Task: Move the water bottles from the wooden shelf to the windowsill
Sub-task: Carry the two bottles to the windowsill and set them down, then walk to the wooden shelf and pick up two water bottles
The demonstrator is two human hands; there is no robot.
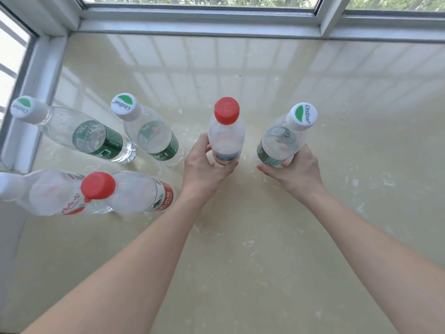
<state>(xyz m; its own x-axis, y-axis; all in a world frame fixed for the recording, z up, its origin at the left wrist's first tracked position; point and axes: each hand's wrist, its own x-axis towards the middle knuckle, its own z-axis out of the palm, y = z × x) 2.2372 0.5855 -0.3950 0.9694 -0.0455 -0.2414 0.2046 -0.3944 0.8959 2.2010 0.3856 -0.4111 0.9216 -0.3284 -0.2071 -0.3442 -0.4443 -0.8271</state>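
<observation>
While our left hand grips the red-capped bottle and our right hand the white-capped bottle, we seem to be setting both on the windowsill, short of the window frame; next, release them upright.

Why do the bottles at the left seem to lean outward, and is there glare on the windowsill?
Head view: this is likely wide-angle distortion, and the far-left green-label bottle leans most. Head view: the glossy windowsill mirrors the window frame in soft daylight, without hard shadows.
</observation>
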